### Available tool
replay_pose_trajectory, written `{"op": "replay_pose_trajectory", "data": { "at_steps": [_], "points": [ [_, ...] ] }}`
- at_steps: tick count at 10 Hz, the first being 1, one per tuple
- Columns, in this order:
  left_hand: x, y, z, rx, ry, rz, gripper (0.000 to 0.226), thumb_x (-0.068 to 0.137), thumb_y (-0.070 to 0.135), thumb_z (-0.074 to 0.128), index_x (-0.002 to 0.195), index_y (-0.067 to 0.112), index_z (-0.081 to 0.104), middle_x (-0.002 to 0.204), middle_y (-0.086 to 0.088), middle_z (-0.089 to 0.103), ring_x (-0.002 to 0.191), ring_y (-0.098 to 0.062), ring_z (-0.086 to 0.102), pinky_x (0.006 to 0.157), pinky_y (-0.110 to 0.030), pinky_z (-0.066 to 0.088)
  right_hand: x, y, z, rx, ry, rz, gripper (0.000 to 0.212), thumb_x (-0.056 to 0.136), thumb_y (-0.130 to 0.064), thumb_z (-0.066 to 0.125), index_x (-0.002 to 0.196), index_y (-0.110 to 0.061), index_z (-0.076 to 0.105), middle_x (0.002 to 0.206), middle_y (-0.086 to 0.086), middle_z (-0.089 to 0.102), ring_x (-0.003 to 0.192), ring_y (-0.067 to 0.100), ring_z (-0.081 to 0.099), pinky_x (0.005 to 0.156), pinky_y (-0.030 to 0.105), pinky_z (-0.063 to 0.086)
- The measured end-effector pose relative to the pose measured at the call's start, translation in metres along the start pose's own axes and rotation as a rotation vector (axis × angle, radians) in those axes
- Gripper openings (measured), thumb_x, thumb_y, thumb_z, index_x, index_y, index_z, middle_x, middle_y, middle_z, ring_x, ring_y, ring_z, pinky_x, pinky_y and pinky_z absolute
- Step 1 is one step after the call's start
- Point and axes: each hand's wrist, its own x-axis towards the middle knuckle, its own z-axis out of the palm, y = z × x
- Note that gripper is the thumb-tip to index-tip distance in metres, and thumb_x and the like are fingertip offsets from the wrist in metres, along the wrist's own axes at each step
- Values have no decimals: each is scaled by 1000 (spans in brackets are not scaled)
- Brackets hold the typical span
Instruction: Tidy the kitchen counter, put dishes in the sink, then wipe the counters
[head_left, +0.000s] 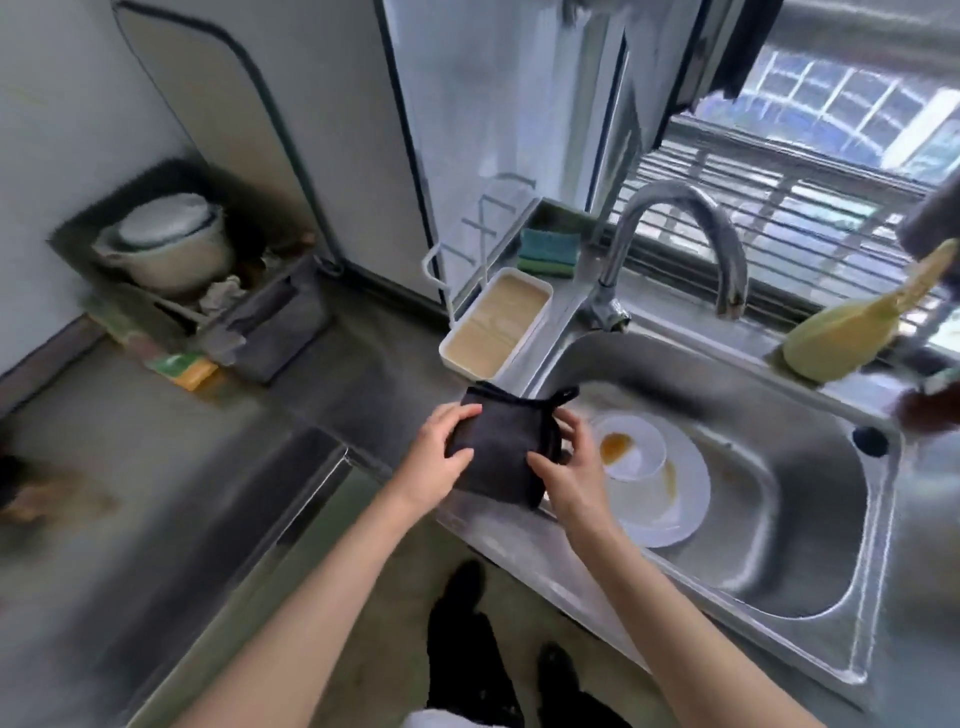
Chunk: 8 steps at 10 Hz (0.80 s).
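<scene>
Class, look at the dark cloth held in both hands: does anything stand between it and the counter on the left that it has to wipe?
Nothing visible does. Both the left hand and right hand hold the cloth over the sink's left rim, and the counter beside it lies bare. Clutter sits only at its far back.

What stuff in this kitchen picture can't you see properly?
- Head view, cloth: its middle hides behind both hands, left hand, right hand.
- Plate: its left part sits behind the right hand.
- Dark object: cut off by the right edge.
- Pot: blurred.
</scene>
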Motion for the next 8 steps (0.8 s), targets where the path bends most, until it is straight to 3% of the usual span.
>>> {"op": "replay_pose_trajectory", "data": {
  "at_steps": [1, 2, 3, 4, 5, 6, 7, 8],
  "points": [
    [48, -11, -17, 96, -68, -3, 53, 78, -12, 56, 128, 4, 50, 131, -12, 45, 124, -22, 42, 106, -18, 24, 42, -8, 30, -48, 78, -10, 54, 77, 14, 54, 123, -12, 46, 105, -8, 55, 104, 19, 54, 87, 23, 47],
    [96, -22, -26, 145, -98, 19, 54, 80, -14, 51, 131, 4, 48, 135, -15, 43, 127, -25, 41, 107, -17, 22, 85, -9, 52, -121, 172, -4, 54, 77, 11, 55, 125, -11, 46, 116, 4, 55, 108, 17, 52, 92, 22, 43],
    [134, -30, -26, 177, -59, 28, 53, 81, -16, 47, 130, 3, 49, 138, -15, 41, 129, -25, 39, 101, -6, 17, 119, -8, 67, -137, 241, 35, 55, 77, 10, 55, 127, -10, 45, 121, 6, 54, 111, 18, 51, 99, 28, 40],
    [159, -38, -20, 240, -4, 26, 48, 84, -14, 45, 129, 3, 51, 139, -13, 41, 127, -25, 42, 91, 3, 14, 142, -8, 77, -167, 283, 24, 54, 76, 10, 57, 126, -9, 45, 121, 6, 53, 113, 18, 50, 95, 15, 36],
    [166, -48, -18, 389, 35, 113, 41, 82, -8, 54, 120, 5, 59, 134, -15, 50, 117, -33, 51, 98, -27, 36, 156, -4, 80, -258, 255, -30, 55, 76, 6, 61, 127, -7, 46, 126, 8, 49, 122, 23, 45, 94, 7, 27],
    [154, -61, -11, 725, 13, 273, 31, 77, 16, 64, 108, 14, 67, 123, -8, 61, 103, -29, 59, 84, -44, 47, 157, 10, 77, -739, 216, -194, 56, 75, -9, 69, 128, -8, 50, 142, 15, 40, 131, 32, 36, 110, 36, 29],
    [144, -65, -4, 778, -136, 253, 35, 93, 29, 45, 124, 18, 58, 132, -1, 56, 124, -21, 47, 102, -51, 31, 149, 14, 70, -1032, 28, -246, 41, 89, -28, 57, 127, -14, 54, 151, 6, 33, 139, 28, 26, 112, 49, 22],
    [136, -71, -5, 754, -189, 180, 47, 97, 38, 32, 139, 19, 41, 148, 2, 36, 140, -20, 25, 110, -51, 16, 139, 13, 62, -954, -59, -117, 50, 95, -39, 43, 141, -22, 38, 157, -3, 16, 144, 23, 9, 114, 38, 8]
  ]
}}
